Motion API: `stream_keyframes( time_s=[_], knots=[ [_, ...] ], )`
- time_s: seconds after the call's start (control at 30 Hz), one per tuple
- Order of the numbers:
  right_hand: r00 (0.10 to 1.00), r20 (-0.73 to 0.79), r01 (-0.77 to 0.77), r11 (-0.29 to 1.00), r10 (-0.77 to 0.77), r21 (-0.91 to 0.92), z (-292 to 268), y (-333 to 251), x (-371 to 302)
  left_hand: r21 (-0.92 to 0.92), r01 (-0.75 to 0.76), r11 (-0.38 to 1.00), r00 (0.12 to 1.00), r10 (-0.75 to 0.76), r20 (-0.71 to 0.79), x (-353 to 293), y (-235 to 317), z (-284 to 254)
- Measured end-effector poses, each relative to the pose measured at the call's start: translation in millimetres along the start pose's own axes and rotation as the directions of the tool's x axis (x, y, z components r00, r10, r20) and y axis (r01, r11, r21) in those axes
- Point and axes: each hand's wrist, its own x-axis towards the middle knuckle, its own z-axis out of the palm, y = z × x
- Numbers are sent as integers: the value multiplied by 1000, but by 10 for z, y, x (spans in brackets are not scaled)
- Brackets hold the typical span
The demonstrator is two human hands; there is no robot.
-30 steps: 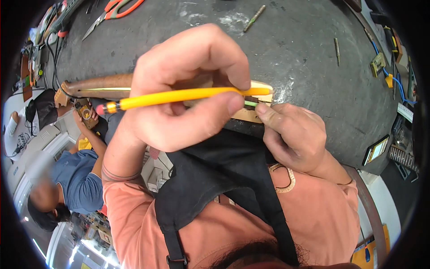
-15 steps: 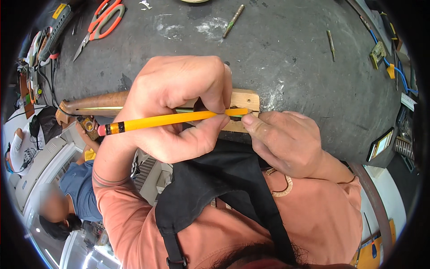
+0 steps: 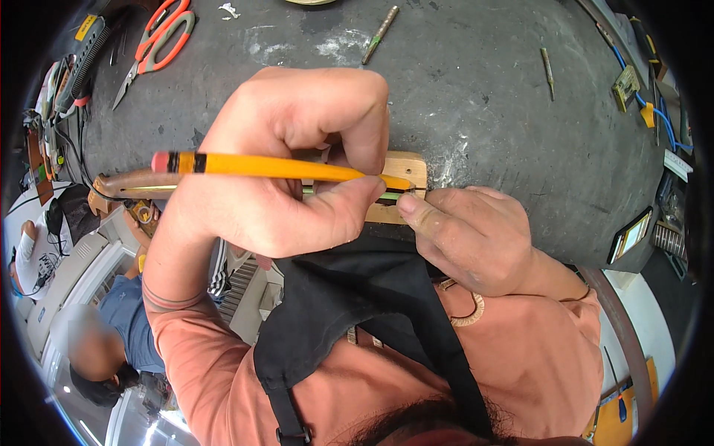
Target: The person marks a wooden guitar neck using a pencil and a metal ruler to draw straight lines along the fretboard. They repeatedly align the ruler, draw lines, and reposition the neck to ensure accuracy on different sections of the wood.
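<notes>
My left hand (image 3: 297, 160) pinches a yellow pencil (image 3: 253, 165) between thumb and fingers. Its pink eraser points left, and its tip meets the right end of a wooden guitar neck (image 3: 407, 162). A green strip (image 3: 390, 195) lies in a dark slot along the neck. My right hand (image 3: 476, 238) is closed at that end, its thumb pressed on the wood beside the slot, close below the pencil tip. What its curled fingers touch underneath is hidden. The left hand covers the neck's middle; its brown far-left part (image 3: 141, 181) shows past my wrist.
Orange-handled scissors (image 3: 160, 41) lie at the upper left of the dark worktop (image 3: 476, 74). Two thin metal rods (image 3: 380, 35) rest farther back. A phone-like screen (image 3: 631, 235) stands at the right edge. At the left, another person (image 3: 134, 316) sits beyond the bench.
The pencil has swung so its eraser end is higher and it slopes down to the right. My left hand shifted slightly up and left; the right hand stays nearly in place.
</notes>
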Motion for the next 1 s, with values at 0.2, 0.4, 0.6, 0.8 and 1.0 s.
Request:
stream_keyframes(
  time_s=[0.2,0.4,0.6,0.8,1.0],
  knots=[
    [1000,11,-18,1000,18,19,-14,-1,-7,-5,96,995,993,-95,65,97,19,-54],
    [1000,7,-18,999,17,29,-8,11,-14,-22,93,995,993,-91,81,102,12,-63],
    [999,36,-9,1000,8,29,-31,18,-18,-82,164,983,986,-161,41,85,51,-16],
    [999,9,-31,999,31,24,-14,-11,-1,11,56,998,994,-57,92,123,0,-68],
    [1000,17,-24,999,23,39,-23,-1,13,-21,93,995,993,-91,73,96,6,-48]
  ],
)
